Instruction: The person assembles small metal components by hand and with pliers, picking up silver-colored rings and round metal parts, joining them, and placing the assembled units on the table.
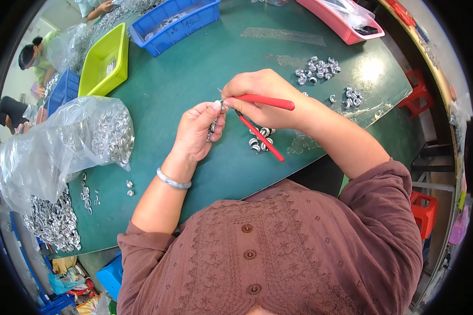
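Observation:
My right hand (pixel 265 89) is closed around a pair of pliers with red handles (pixel 270 102); the handles spread apart below the palm. The pliers' jaws are mostly hidden by my fingers. Just left of it, my left hand (pixel 194 128) pinches small silver metal parts (pixel 212 128) between thumb and fingers, some of them curled inside the fingers. Both hands meet over the green table (pixel 184 68). Beneath the pliers lies a cluster of curved silver pieces (pixel 261 140). More such curved pieces (pixel 320 69) sit beyond my right forearm, with another small group (pixel 354 97) beside them.
At left, a clear plastic bag (pixel 52 136) of silver parts lies by a heap of metal pieces (pixel 55 220). A lime-green bin (pixel 92 58), blue bin (pixel 194 23) and pink basket (pixel 347 31) stand along the far side. Co-workers sit at far left. Red stools (pixel 423 212) stand at right.

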`<state>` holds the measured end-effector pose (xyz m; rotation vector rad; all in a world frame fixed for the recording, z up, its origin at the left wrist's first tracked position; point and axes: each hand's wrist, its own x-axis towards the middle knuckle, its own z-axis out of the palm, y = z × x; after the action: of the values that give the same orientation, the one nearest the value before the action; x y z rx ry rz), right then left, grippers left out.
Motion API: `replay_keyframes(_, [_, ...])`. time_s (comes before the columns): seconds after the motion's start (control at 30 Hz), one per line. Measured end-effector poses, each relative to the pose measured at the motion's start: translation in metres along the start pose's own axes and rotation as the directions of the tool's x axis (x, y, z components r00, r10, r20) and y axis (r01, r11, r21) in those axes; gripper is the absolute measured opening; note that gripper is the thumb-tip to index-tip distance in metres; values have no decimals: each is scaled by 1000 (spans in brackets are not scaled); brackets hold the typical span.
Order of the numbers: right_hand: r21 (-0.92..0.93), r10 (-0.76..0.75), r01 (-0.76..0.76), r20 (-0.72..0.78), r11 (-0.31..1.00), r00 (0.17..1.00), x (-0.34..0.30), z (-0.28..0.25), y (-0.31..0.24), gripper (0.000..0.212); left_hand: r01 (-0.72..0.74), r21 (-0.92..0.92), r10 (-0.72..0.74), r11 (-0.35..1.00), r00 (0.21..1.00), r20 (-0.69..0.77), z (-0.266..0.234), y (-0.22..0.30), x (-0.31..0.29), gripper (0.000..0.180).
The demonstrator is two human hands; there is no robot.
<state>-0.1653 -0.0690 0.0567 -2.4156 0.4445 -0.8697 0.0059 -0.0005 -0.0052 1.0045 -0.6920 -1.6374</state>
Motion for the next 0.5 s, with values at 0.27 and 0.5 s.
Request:
replay_keyframes(0.27, [147,35,-36,8,988,999,-3,-2,7,9,-10,49,11,999,1000,-21,5,-4,1,17])
replay_keyframes(0.5, [48,-35,31,81,998,996,3,-6,-3,9,17,136,-2,991,994,-112,10,-2,-4,13])
